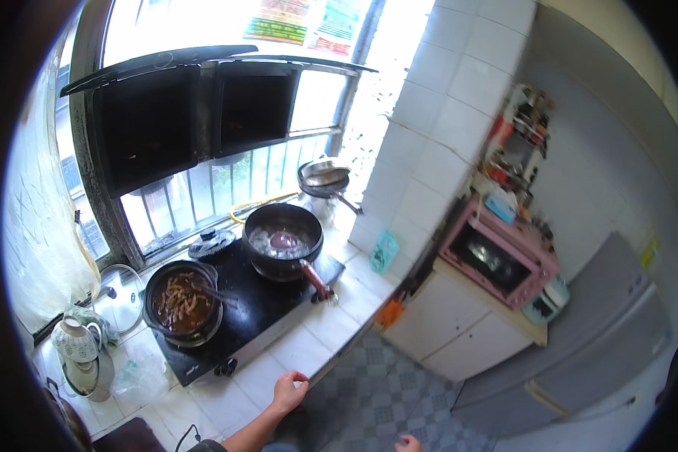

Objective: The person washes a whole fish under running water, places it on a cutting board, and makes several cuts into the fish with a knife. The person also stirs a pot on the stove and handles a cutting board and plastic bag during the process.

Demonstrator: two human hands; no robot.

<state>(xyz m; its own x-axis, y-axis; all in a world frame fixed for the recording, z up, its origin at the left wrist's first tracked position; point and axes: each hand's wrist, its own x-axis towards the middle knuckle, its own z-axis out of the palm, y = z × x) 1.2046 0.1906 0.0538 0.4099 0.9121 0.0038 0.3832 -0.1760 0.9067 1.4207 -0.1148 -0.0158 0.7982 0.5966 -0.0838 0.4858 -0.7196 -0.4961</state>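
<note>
My left hand (290, 391) is over the front edge of the tiled counter, its fingers loosely curled, and I see nothing in it. At the bottom edge my right hand (408, 443) is mostly cut off, above the floor; what its fingers do is unclear. In front of me stands a black two-burner gas stove (260, 308). On its left burner sits a dark pot (181, 305) of brown, saucy food, with chopsticks (217, 294) resting in it. The right burner bears a deep black pan (283, 231) with a reddish-brown handle (316, 279); a purplish piece of food (285, 240) lies in bubbling liquid.
Left of the stove are a glass lid (118, 298), a patterned ceramic jug (74, 339) and a clear plastic bag (141, 376). Behind stands another lid (211, 243). A small pan (323, 179) sits by the window. To the right are a pink oven (494, 257) and a grey refrigerator (576, 333).
</note>
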